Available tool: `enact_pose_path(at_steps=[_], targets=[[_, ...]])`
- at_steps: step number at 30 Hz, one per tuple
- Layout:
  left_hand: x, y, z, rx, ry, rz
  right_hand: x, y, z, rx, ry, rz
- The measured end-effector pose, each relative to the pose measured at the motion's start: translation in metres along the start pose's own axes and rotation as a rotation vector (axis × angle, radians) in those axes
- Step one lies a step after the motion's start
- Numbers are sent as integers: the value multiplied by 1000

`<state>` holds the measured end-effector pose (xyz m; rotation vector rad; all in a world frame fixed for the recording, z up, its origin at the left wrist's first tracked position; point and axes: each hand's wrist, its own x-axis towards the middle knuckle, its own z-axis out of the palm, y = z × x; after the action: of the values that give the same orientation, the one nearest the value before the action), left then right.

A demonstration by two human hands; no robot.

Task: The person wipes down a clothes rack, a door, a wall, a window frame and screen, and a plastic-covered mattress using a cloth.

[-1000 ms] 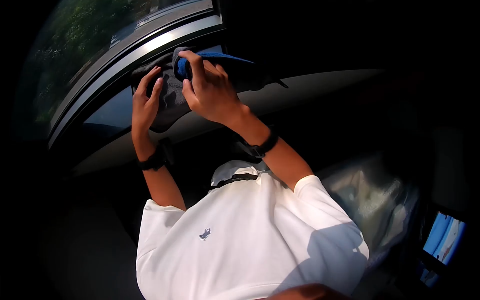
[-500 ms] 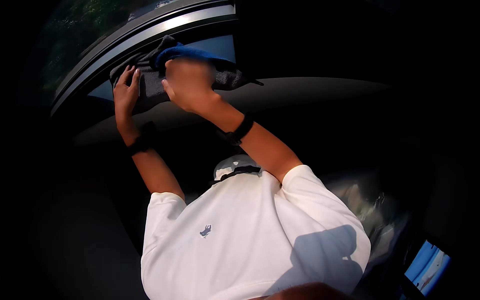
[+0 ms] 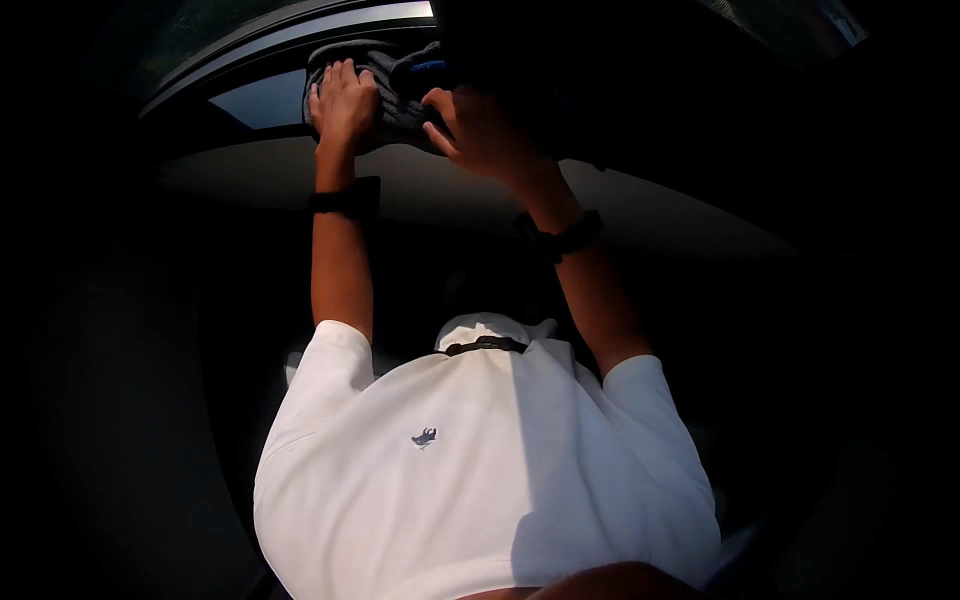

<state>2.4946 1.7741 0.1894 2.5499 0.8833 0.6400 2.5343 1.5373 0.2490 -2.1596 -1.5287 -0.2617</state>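
A dark grey cloth with a blue part lies bunched against a car window. My left hand rests on the left part of the cloth, its fingers stretched out and pointing up. My right hand is at the right part of the cloth, just below the blue part, in deep shadow. Its fingers curl at the cloth; some of them are lost in the dark.
A bright metal trim strip runs along the top of the window. Beneath the glass is a grey panel. I wear black bands on both wrists and a white shirt. Most of the surroundings are too dark to make out.
Both hands and the cloth have shifted right along the window, uncovering more glass on the left. My right hand has passed from sunlight into shadow.
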Motion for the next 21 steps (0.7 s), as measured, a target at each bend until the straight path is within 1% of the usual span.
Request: enact_pose_path(at_steps=[1, 2, 3, 4, 5, 6, 8, 10, 11, 12, 13, 14, 16, 17, 19, 20, 21], targets=[[9, -23, 1, 63, 15, 53, 8, -9, 8, -7, 9, -11], [15, -41, 5, 69, 19, 60, 17, -14, 10, -23, 28, -23], [20, -21, 25, 315, -28, 195, 1, 23, -4, 30, 62, -29], [22, -4, 2, 501, -64, 333, -2, 20, -1, 40, 132, 6], [8, 15, -16, 449, -141, 300, -7, 16, -1, 56, 195, 47], [11, 4, 1, 377, -76, 366, -16, 6, -14, 45, 200, 47], [-6, 18, -10, 83, -42, 353, -23, -10, -16, -58, 269, 262], [-11, 9, 3, 71, 131, 575, -25, -9, -2, -138, 291, 444], [-11, 7, 6, 54, 103, 586, -22, -8, 2, -168, 328, 539], [-11, 3, 8, 204, 90, 717, -16, -6, 9, -201, 358, 628], [-11, -1, 12, 343, 89, 849, -12, -4, 15, -349, 283, 721], [-6, -12, 15, 314, 87, 857, -6, -4, 29, -507, 220, 748], [12, -50, 16, 20, 219, 875, 30, -27, 73, -708, 291, 763], [20, -51, 12, 4, 216, 880, 37, -27, 75, -723, 288, 771], [59, -128, 7, 2, 320, 726, 90, -66, 140, -702, 315, 549], [72, -148, -19, -307, 201, 468, 119, -81, 177, -753, 303, 461], [102, -199, -19, -124, 160, 534, 152, -107, 209, -695, 322, 348]])
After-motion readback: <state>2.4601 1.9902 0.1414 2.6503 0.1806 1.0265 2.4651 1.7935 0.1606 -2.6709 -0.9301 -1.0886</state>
